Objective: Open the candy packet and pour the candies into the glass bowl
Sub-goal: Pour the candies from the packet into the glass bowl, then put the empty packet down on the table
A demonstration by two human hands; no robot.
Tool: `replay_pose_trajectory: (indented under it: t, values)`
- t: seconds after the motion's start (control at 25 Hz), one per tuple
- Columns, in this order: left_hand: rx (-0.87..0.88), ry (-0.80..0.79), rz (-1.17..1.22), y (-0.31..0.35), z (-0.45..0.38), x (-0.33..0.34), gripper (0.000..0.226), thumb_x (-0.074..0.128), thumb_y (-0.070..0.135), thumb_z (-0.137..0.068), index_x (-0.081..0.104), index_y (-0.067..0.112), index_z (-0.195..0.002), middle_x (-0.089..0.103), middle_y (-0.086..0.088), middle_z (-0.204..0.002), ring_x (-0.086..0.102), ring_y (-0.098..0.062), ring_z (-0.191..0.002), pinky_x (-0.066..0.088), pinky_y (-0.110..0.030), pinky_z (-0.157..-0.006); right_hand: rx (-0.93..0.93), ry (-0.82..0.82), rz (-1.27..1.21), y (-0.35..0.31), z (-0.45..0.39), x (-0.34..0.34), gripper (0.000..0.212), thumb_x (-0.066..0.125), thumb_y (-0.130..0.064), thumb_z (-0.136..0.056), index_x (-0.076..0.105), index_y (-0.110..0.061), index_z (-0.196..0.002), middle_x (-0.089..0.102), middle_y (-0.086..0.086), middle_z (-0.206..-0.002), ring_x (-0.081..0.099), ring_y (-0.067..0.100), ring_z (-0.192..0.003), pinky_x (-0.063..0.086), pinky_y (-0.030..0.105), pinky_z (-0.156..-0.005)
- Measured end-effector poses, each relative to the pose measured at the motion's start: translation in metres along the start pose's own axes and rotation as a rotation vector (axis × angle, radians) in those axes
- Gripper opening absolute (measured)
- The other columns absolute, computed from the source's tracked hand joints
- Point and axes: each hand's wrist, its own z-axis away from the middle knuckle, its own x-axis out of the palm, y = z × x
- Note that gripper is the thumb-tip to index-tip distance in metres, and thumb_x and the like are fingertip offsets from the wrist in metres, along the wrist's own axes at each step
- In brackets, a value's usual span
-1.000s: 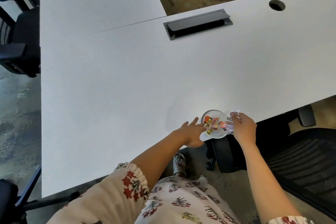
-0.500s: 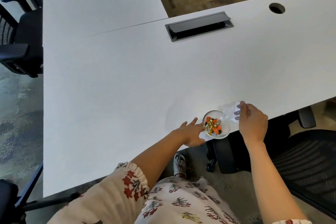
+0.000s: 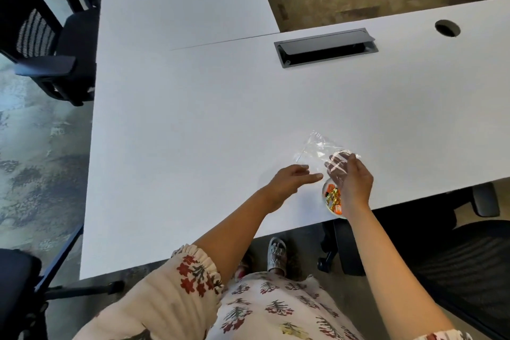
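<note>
A small glass bowl [image 3: 329,208] stands near the front edge of the white table [image 3: 193,124]. It holds orange and gold wrapped candies [image 3: 333,199]. My right hand [image 3: 352,182] hovers over the bowl's right half and grips a clear plastic packet [image 3: 317,149], which looks empty and stretches up and left above the table. My left hand [image 3: 289,181] is just left of the bowl, fingers apart and pointing toward the packet, holding nothing.
A black cable tray [image 3: 325,47] and a round grommet hole [image 3: 447,28] sit at the table's far side. Black office chairs stand at the left [image 3: 49,44] and right [image 3: 455,265]. My patterned clothing fills the bottom of the view.
My right hand has lifted the emptied packet up and away from beside the bowl, now holding it above and behind it. My left hand has let go of the bowl's rim and risen slightly.
</note>
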Motion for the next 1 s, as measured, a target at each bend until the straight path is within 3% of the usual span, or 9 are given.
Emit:
replay_pose_trajectory:
  t: [0.12, 0.2, 0.4, 0.56, 0.72, 0.8, 0.88, 1.0]
  values:
    - [0.047, 0.22, 0.391, 0.002, 0.006, -0.01, 0.048, 0.077, 0.031, -0.091, 0.065, 0.01, -0.132, 0.067, -0.003, -0.134, 0.061, -0.024, -0.127, 0.052, -0.039, -0.099, 0.087, -0.09, 0.014, 0.016, 0.01, 0.026, 0.021, 0.053, -0.022, -0.106, 0.072, -0.015, -0.107, 0.079, 0.003, -0.101, 0.078, 0.018, -0.089, 0.06, 0.022, -0.069]
    - [0.069, 0.343, 0.515, 0.001, 0.012, -0.023, 0.041, 0.076, 0.026, -0.093, 0.068, 0.008, -0.129, 0.072, -0.008, -0.126, 0.069, -0.028, -0.118, 0.058, -0.04, -0.096, 0.106, -0.168, 0.061, 0.025, 0.016, 0.041, 0.019, 0.056, -0.023, -0.105, 0.072, -0.015, -0.111, 0.08, 0.002, -0.105, 0.078, 0.02, -0.095, 0.06, 0.022, -0.072]
    - [0.09, 0.524, 0.554, -0.001, 0.025, -0.049, 0.028, 0.076, 0.012, -0.091, 0.071, 0.006, -0.118, 0.076, -0.016, -0.114, 0.075, -0.034, -0.102, 0.062, -0.044, -0.092, 0.059, -0.282, 0.197, 0.045, 0.029, 0.067, 0.022, 0.055, -0.023, -0.105, 0.069, -0.014, -0.119, 0.076, 0.005, -0.114, 0.075, 0.022, -0.101, 0.062, 0.03, -0.085]
    - [0.107, 0.62, 0.661, -0.012, 0.044, -0.077, 0.019, 0.074, 0.003, -0.09, 0.071, 0.004, -0.109, 0.076, -0.019, -0.105, 0.073, -0.031, -0.089, 0.061, -0.047, -0.094, 0.051, -0.34, 0.303, 0.056, 0.04, 0.087, 0.027, 0.061, -0.027, -0.102, 0.057, -0.022, -0.128, 0.068, 0.0, -0.123, 0.074, 0.017, -0.101, 0.06, 0.022, -0.078]
    - [0.125, 0.751, 0.796, -0.024, 0.062, -0.117, 0.014, 0.068, -0.001, -0.093, 0.069, 0.002, -0.107, 0.075, -0.013, -0.1, 0.071, -0.031, -0.088, 0.06, -0.047, -0.095, 0.071, -0.336, 0.368, 0.071, 0.046, 0.098, 0.025, 0.058, -0.024, -0.103, 0.054, -0.023, -0.128, 0.063, 0.004, -0.127, 0.069, 0.015, -0.1, 0.056, 0.026, -0.081]
    - [0.129, 0.838, 0.843, -0.036, 0.075, -0.141, 0.009, 0.071, 0.001, -0.092, 0.07, 0.006, -0.1, 0.074, -0.013, -0.102, 0.069, -0.029, -0.088, 0.061, -0.04, -0.088, 0.085, -0.359, 0.382, 0.076, 0.049, 0.101, 0.022, 0.058, -0.021, -0.103, 0.056, -0.021, -0.124, 0.066, 0.006, -0.123, 0.069, 0.016, -0.096, 0.056, 0.029, -0.081]
    - [0.09, 0.977, 0.85, -0.054, 0.09, -0.17, 0.012, 0.077, 0.003, -0.086, 0.073, 0.009, -0.096, 0.072, -0.008, -0.105, 0.065, -0.024, -0.087, 0.053, -0.026, -0.07, 0.079, -0.382, 0.391, 0.079, 0.052, 0.106, 0.015, 0.056, -0.022, -0.103, 0.058, -0.022, -0.118, 0.07, 0.005, -0.116, 0.068, 0.016, -0.09, 0.055, 0.029, -0.077]
    - [-0.005, 1.167, 0.897, -0.089, 0.114, -0.21, 0.022, 0.08, 0.007, -0.086, 0.075, 0.009, -0.107, 0.072, -0.002, -0.11, 0.061, -0.015, -0.083, 0.042, -0.02, -0.063, 0.063, -0.386, 0.409, 0.08, 0.054, 0.113, 0.011, 0.053, -0.027, -0.105, 0.061, -0.023, -0.111, 0.072, 0.003, -0.108, 0.067, 0.015, -0.083, 0.053, 0.027, -0.073]
